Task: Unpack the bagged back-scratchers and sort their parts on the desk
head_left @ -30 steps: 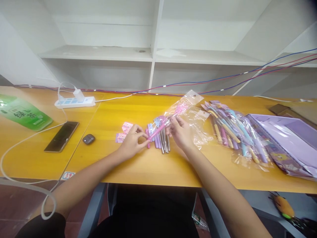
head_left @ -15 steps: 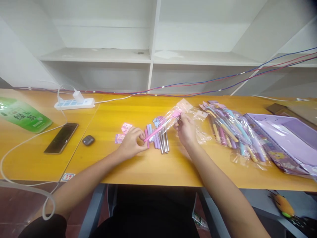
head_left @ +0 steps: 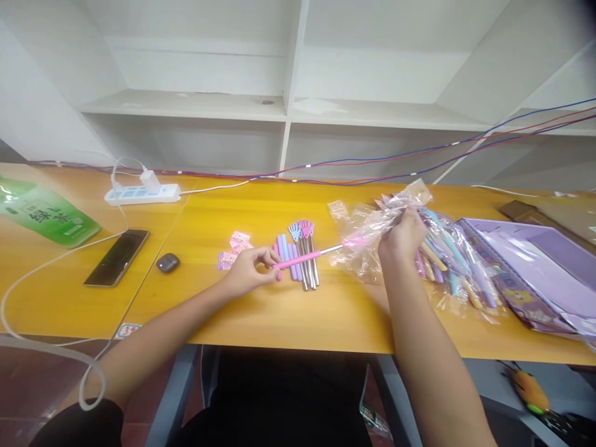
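Though in the left hand (head_left: 250, 269), pink scratcher (head_left: 300, 258) mostly rightward of the grip.

It looked like an office-type workroom: a long wood-toned worktop (head_left: 261, 323) bore a number label (head_left: 127, 330) and a power strip (head_left: 162, 194), red and blue cables (head_left: 455, 143) ran behind, and open white shelving (head_left: 186, 103) backed it.

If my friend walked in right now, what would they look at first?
Probably the bright pink stick in the middle, its handle end pinched by the left hand, with the right hand gripping crinkly clear plastic on the right. Next might come the tiny blue and pink hand-shaped heads on metal rods lying on the yellow desk, then the big green bottle at the picture's left edge.
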### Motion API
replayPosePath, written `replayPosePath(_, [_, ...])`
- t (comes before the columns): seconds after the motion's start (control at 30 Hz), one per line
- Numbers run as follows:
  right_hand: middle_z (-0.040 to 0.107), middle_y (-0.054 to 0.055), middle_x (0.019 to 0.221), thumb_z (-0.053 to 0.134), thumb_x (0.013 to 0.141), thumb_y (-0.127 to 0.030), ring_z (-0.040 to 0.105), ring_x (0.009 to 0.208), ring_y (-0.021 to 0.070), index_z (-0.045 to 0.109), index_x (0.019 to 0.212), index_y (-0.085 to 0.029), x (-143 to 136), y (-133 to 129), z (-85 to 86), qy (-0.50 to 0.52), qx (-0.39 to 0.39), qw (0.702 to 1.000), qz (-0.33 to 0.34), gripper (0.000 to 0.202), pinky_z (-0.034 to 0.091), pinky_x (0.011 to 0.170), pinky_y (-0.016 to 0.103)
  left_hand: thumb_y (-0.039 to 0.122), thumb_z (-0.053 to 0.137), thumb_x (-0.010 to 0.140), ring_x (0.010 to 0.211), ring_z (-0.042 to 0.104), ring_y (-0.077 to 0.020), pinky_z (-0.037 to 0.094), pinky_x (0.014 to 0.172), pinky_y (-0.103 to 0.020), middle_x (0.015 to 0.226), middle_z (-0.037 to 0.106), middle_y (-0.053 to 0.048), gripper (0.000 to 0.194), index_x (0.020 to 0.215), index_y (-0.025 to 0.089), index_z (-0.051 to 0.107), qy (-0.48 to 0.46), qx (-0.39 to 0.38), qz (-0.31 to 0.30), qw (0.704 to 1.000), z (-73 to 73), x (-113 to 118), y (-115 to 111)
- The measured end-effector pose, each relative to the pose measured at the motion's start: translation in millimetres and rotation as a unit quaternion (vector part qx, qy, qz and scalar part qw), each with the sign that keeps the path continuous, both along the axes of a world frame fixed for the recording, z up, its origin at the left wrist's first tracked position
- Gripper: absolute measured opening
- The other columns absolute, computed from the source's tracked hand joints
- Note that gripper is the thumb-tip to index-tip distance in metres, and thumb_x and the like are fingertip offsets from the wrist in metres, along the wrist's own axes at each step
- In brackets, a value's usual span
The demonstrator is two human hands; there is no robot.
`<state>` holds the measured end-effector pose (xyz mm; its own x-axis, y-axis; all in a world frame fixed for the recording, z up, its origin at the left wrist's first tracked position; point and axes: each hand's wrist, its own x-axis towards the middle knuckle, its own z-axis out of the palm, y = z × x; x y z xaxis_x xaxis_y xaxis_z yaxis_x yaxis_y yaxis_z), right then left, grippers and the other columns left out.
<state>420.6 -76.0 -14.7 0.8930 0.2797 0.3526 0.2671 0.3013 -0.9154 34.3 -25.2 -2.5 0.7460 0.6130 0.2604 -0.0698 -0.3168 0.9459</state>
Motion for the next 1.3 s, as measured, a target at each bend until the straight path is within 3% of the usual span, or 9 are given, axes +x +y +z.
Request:
replayPosePath(0.1, [0.047, -0.003, 0.070, 0.057, 0.096, -0.065, 0.051, 0.060, 0.0123, 0.051, 0.080, -0.022, 30.1, -6.5, -3.2, 0.024, 0.032, 0.998, -0.055, 0.046, 0.046, 0.054, 0.026, 0.038, 0.080, 0.086, 0.083, 0.073, -0.0211, 0.052, 0.085, -0.039, 0.085, 0.074, -0.007, 0.036, 0.072, 0.020, 0.052, -0.047, -0.111, -0.055, 0.991, -5.2, 0.6, 7.1])
replayPosePath(0.23, [0.045, -0.005, 0.058, 0.064, 0.093, -0.067, 0.038, 0.048, 0.0120, 0.066, 0.084, -0.019, 44.6, -19.3, -4.3, -0.019, -0.160, 0.987, 0.021, 0.049, 0.034, 0.048, 0.028, 0.050, 0.088, 0.079, 0.076, 0.072, -0.0197, 0.052, 0.079, -0.035, 0.082, 0.069, -0.004, 0.047, 0.070, 0.018, 0.054, -0.063, -0.197, -0.093, 0.974, -5.0, -1.3, 12.8])
replayPosePath(0.43, [0.061, 0.005, 0.059, 0.065, 0.096, -0.046, 0.055, 0.063, 0.0203, 0.077, 0.085, -0.016, 36.6, -20.5, -3.5, -0.233, -0.399, 0.886, 0.023, 0.035, 0.042, 0.068, 0.034, 0.052, 0.095, 0.068, 0.072, 0.064, -0.0153, 0.045, 0.068, -0.028, 0.081, 0.068, -0.006, 0.054, 0.065, 0.017, 0.054, -0.044, -0.271, -0.136, 0.952, -1.2, -1.8, 7.5])
replayPosePath(0.57, [0.074, 0.014, 0.087, 0.048, 0.103, -0.035, 0.066, 0.085, 0.0264, 0.077, 0.104, -0.015, 31.8, -19.6, 0.5, -0.307, -0.438, 0.845, -0.019, 0.035, 0.048, 0.086, 0.040, 0.050, 0.095, 0.067, 0.068, 0.060, -0.0136, 0.045, 0.066, -0.029, 0.080, 0.069, -0.005, 0.053, 0.065, 0.018, 0.053, -0.035, -0.297, -0.132, 0.945, -4.4, 0.1, 5.3])
replayPosePath(0.67, [0.075, 0.017, 0.108, 0.044, 0.101, -0.025, 0.067, 0.103, 0.0286, 0.074, 0.119, -0.015, 19.4, -20.4, 7.9, -0.358, -0.379, 0.853, -0.035, 0.036, 0.048, 0.098, 0.045, 0.046, 0.093, 0.070, 0.073, 0.064, -0.0168, 0.046, 0.069, -0.030, 0.079, 0.068, -0.006, 0.046, 0.067, 0.018, 0.056, -0.040, -0.314, -0.130, 0.939, -4.6, -0.1, 6.3])
replayPosePath(0.83, [0.073, 0.007, 0.099, 0.052, 0.094, -0.022, 0.064, 0.083, 0.0202, 0.074, 0.111, -0.021, -43.0, -24.8, 26.3, -0.301, -0.228, 0.901, 0.215, 0.027, 0.052, 0.080, 0.035, 0.041, 0.089, 0.072, 0.075, 0.067, -0.0199, 0.051, 0.075, -0.035, 0.072, 0.061, -0.002, 0.041, 0.066, 0.020, 0.054, -0.075, -0.342, -0.105, 0.931, 2.0, -1.5, 9.0])
replayPosePath(1.0, [0.068, 0.001, 0.087, 0.079, 0.086, -0.036, 0.054, 0.067, 0.0141, 0.071, 0.118, -0.024, -110.2, -35.1, 40.8, -0.129, -0.206, 0.802, 0.545, 0.035, 0.042, 0.060, 0.026, 0.042, 0.086, 0.074, 0.066, 0.055, -0.0133, 0.046, 0.067, -0.029, 0.070, 0.058, 0.000, 0.039, 0.070, 0.020, 0.055, -0.074, -0.304, -0.035, 0.949, -1.0, -1.3, 13.9])
replayPosePath(1.13, [0.044, -0.008, 0.057, 0.068, 0.096, -0.060, 0.029, 0.047, 0.0097, 0.066, 0.104, -0.023, -129.2, -34.7, 39.9, -0.002, -0.129, 0.802, 0.582, 0.038, 0.021, 0.048, 0.025, 0.042, 0.086, 0.076, 0.068, 0.059, -0.0125, 0.046, 0.068, -0.028, 0.080, 0.068, -0.002, 0.037, 0.077, 0.019, 0.056, -0.031, -0.216, -0.007, 0.976, -8.7, 1.1, 16.3])
replayPosePath(1.3, [0.043, -0.009, 0.057, 0.070, 0.098, -0.057, 0.025, 0.045, 0.0077, 0.059, 0.097, -0.023, -146.3, -33.7, 34.3, 0.062, -0.122, 0.786, 0.603, 0.036, 0.017, 0.046, 0.024, 0.036, 0.068, 0.096, 0.087, 0.070, -0.0204, 0.052, 0.082, -0.035, 0.096, 0.074, -0.005, 0.019, 0.105, 0.022, 0.060, 0.058, 0.029, 0.017, 0.998, -7.1, 1.9, 6.1])
